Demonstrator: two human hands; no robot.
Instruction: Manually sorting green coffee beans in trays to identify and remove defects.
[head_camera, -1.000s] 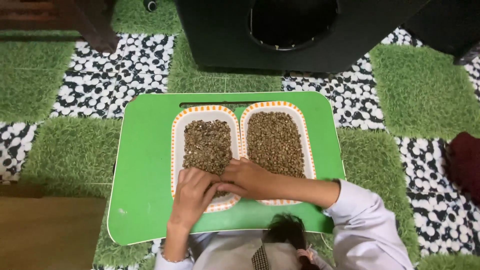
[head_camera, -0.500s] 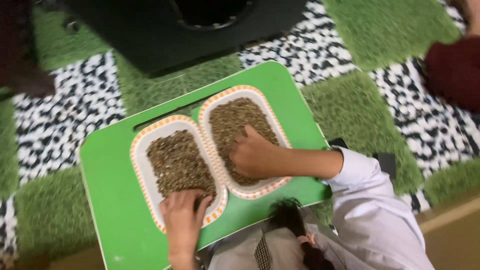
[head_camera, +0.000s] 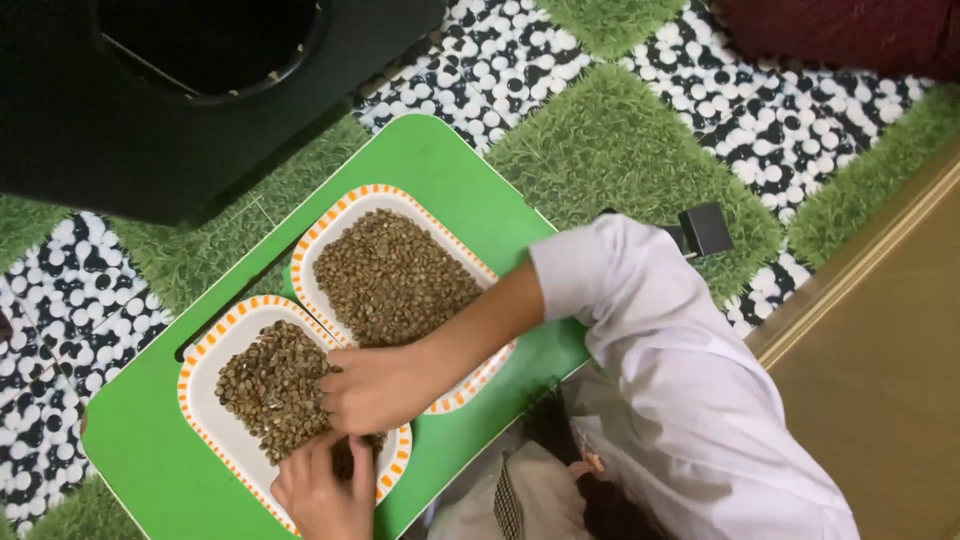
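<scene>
Two white oblong trays with orange-striped rims lie side by side on a bright green plastic worktop with rounded corners (head_camera: 480, 210), which runs diagonally from the lower left of the frame toward the centre. The upper tray (head_camera: 470, 255) holds an even, full layer of small brown beans (head_camera: 395, 275). The lower tray (head_camera: 205, 415), at lower left, holds a thinner, patchier layer of similar beans (head_camera: 270, 385) (darker pieces appear mixed in, though the detail is too fine to confirm).

The right hand (head_camera: 375, 388) reaches in from the right of the frame, its forearm crossing the near end of the upper tray, and rests at the junction of the two rims. Its fingers are curled inward in a loose fist; whether any beans are pinched inside cannot be told. The left hand (head_camera: 325, 492) enters from the bottom edge, fingertips pressed down into the beans at the near end of the lower tray, apparently picking at them; a closed grip on anything is not visible.

Placing the trays rim to rim keeps the gap between them minimal, so beans can pass across without spilling.

A black box with a round opening (head_camera: 200, 90) occupies the upper left. Green turf and black-and-white pebble floor tiles (head_camera: 620, 150) surround the worktop.
</scene>
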